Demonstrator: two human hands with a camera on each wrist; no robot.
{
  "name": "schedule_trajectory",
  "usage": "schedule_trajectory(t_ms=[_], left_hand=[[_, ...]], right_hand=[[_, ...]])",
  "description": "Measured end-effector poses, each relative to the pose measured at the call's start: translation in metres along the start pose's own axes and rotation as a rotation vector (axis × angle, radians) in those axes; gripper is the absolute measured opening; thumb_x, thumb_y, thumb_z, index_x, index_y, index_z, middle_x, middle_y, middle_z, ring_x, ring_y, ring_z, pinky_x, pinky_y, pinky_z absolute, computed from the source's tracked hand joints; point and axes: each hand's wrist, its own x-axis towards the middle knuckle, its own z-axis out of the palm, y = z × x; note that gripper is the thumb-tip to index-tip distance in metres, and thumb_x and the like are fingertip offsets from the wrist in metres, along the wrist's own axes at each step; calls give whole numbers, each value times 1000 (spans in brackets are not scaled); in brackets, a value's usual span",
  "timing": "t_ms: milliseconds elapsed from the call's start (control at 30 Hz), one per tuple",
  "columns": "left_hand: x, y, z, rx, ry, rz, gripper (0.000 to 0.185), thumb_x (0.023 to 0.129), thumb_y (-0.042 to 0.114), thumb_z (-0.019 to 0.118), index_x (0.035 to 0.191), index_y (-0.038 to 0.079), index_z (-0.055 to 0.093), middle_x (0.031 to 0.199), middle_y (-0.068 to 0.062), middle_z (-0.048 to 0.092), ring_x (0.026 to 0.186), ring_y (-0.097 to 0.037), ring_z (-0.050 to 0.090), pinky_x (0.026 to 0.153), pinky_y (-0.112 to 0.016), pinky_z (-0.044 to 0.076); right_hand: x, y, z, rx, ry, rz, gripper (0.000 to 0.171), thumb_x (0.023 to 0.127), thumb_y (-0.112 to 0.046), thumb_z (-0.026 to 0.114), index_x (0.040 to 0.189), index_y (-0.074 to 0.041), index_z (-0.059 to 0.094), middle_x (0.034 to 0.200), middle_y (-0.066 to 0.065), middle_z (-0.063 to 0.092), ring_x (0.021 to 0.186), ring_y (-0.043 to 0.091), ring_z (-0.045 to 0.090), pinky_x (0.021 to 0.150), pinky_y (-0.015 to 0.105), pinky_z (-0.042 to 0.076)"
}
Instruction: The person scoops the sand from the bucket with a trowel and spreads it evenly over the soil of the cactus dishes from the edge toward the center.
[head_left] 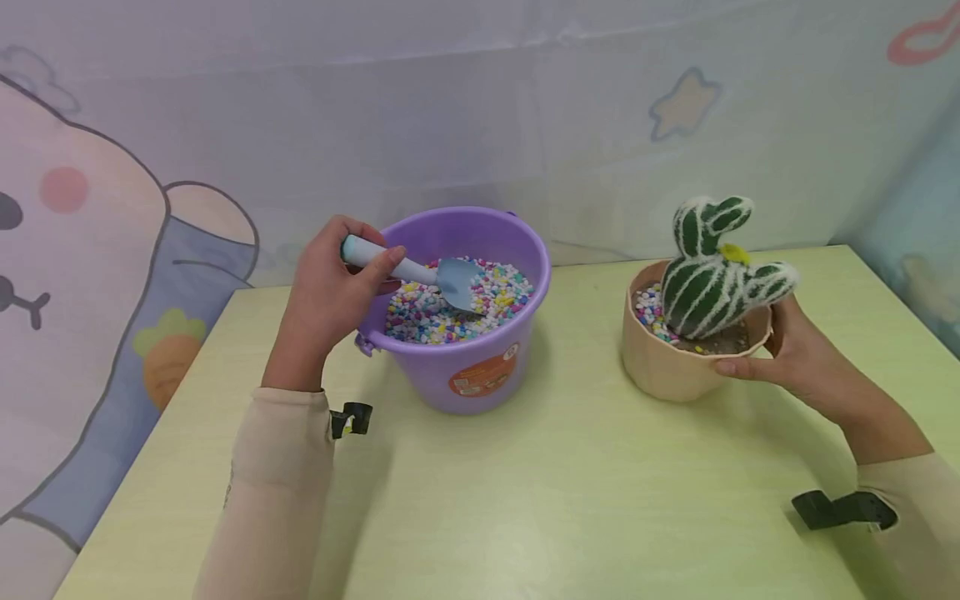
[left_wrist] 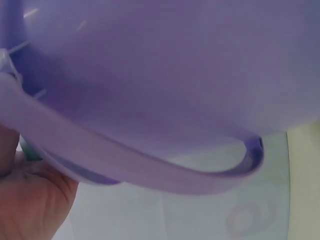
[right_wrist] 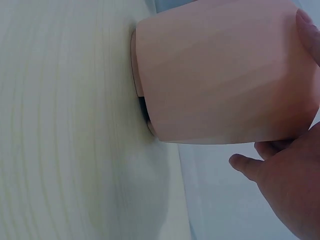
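Note:
My left hand (head_left: 330, 287) grips the handle of a light blue toy shovel (head_left: 457, 283), its blade lying on colourful pebbles (head_left: 427, 321) inside a purple bucket (head_left: 480, 387). In the left wrist view the bucket's wall (left_wrist: 175, 75) and hanging handle (left_wrist: 165, 175) cover most of the shovel. At the right, my right hand (head_left: 817, 371) holds a peach flower pot (head_left: 663, 367) by its rim, thumb on the near side. A green plush cactus (head_left: 701, 300) with white stripes leans in that pot, pebbles at its left and a bare brownish patch at its right.
Both containers stand near the back of a pale yellow-green table (head_left: 525, 500). Behind them hangs a light cloth backdrop (head_left: 450, 125) with cartoon prints. Black wrist mounts sit on both sleeves.

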Motion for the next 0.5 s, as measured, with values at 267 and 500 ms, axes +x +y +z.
schedule_trajectory(t_ms=[267,500], left_hand=[[5,1,10,-29,101,65,41,98,17,62,132,-1,46,111,-18,54,98,-29,68,78,-27,60],[9,3,7,-19,0,40,39,105,25,48,133,-1,39,121,-21,50,99,-31,67,84,-30,59]], right_hand=[[1,4,2,13,-4,-18,101,82,8,73,154,-28,13,150,3,18,129,12,26,105,38,33],[-1,1,-1,40,-11,-18,101,82,12,72,155,-28,15,150,0,23,129,12,31,88,9,38]])
